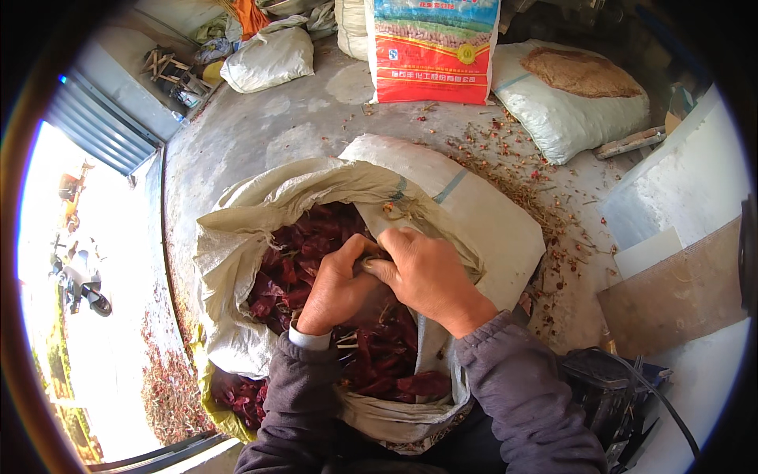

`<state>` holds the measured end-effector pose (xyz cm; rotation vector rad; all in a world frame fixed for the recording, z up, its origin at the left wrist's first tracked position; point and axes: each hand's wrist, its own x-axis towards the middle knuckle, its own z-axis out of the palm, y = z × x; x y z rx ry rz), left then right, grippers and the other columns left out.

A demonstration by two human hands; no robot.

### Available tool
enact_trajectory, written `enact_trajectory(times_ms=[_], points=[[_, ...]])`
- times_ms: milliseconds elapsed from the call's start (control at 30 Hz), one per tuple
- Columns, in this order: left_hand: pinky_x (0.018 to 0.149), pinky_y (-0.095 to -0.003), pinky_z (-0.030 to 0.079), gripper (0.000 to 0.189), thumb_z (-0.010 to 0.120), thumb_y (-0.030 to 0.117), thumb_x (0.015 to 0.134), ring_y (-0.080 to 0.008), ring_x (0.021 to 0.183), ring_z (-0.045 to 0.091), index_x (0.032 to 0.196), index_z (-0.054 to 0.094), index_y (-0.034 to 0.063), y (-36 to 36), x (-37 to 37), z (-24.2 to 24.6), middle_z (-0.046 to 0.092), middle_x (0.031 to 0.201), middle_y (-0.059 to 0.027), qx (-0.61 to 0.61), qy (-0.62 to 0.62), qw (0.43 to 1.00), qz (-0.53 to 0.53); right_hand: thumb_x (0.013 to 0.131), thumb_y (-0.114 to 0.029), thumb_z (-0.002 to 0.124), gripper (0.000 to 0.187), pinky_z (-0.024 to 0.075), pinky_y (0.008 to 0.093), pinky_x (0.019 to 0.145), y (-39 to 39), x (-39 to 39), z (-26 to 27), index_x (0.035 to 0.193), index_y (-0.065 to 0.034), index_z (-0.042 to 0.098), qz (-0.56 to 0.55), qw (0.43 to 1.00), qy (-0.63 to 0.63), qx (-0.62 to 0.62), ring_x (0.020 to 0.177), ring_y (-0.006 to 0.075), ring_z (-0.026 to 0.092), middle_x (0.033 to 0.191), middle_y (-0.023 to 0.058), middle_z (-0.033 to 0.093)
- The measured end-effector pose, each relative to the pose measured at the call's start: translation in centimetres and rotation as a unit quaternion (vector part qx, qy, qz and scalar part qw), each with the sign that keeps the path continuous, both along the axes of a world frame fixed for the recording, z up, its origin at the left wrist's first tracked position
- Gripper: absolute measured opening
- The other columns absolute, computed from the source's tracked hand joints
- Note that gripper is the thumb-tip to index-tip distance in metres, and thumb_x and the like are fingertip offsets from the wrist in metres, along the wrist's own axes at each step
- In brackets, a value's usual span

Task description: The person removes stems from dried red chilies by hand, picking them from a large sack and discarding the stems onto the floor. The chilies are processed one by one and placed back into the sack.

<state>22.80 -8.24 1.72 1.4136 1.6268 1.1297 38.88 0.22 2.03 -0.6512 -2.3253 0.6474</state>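
Note:
Dried red chili peppers (296, 255) lie inside a large open woven sack (231, 284) in front of me. Over its opening, my left hand (340, 284) and my right hand (429, 278) meet with thumbs and fingertips pinched together. A small dark piece, probably a chili, shows between the fingertips, mostly covered by them; which hand grips it is unclear. Below the hands, several pale stems lie among the chilies. At the lower left, a yellow sack (237, 429) holds more dried chilies.
A full white woven sack (497, 219) lies behind the open one. Stems and bits litter the concrete floor (249, 130). A red and blue printed bag (432, 77) stands at the back, beside a stuffed sack (568, 118). Brown board (657, 296) is at right; a doorway opens at left.

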Motion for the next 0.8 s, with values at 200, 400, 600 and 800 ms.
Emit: enact_trajectory(times_ms=[200, 400, 600, 800], points=[[0.067, -0.0281, 0.047, 0.023, 0.073, 0.002, 0.084, -0.0072, 0.078, 0.054, 0.104, 0.062, 0.0018, 0.4, 0.9, 0.2, 0.065, 0.085, -0.0041, -0.014, 0.041, 0.999, 0.028, 0.097, -0.02, 0.064, 0.018, 0.054, 0.0423, 0.055, -0.4, 0.4, 0.0, 0.092, -0.0058, 0.055, -0.04, 0.996, -0.044, 0.061, 0.065, 0.0337, 0.067, 0.076, 0.0124, 0.063], [0.075, -0.0326, 0.051, 0.024, 0.07, -0.001, 0.083, -0.0151, 0.083, 0.061, 0.106, 0.064, -0.0022, 0.6, 0.6, -0.1, 0.069, 0.094, -0.0116, -0.011, 0.011, 1.0, 0.019, 0.094, -0.016, 0.065, 0.012, 0.0542, 0.0348, 0.051, 0.3, 0.3, -0.3, 0.088, -0.0096, 0.056, -0.032, 0.99, -0.028, 0.132, 0.059, 0.0232, 0.067, 0.071, 0.0054, 0.061], [0.073, -0.0329, 0.051, 0.016, 0.069, -0.004, 0.082, -0.0175, 0.079, 0.062, 0.097, 0.065, -0.0032, 0.5, 0.3, -0.6, 0.067, 0.088, -0.0124, 0.024, 0.036, 0.999, 0.008, 0.097, -0.019, 0.062, 0.015, 0.0539, 0.0367, 0.054, -0.1, 0.3, -0.1, 0.087, -0.0088, 0.058, -0.025, 0.991, -0.045, 0.121, 0.061, 0.0227, 0.067, 0.071, 0.0067, 0.061], [0.074, -0.0273, 0.05, 0.016, 0.071, -0.004, 0.084, -0.0118, 0.083, 0.063, 0.099, 0.073, 0.0002, -0.2, 1.0, 0.1, 0.068, 0.086, -0.0041, 0.004, -0.036, 0.999, 0.016, 0.103, -0.026, 0.057, 0.027, 0.0382, 0.0268, 0.049, 1.3, -1.3, -0.1, 0.088, -0.0044, 0.063, -0.062, 0.877, 0.227, -0.418, 0.056, 0.0057, 0.046, 0.066, -0.0015, 0.055]])
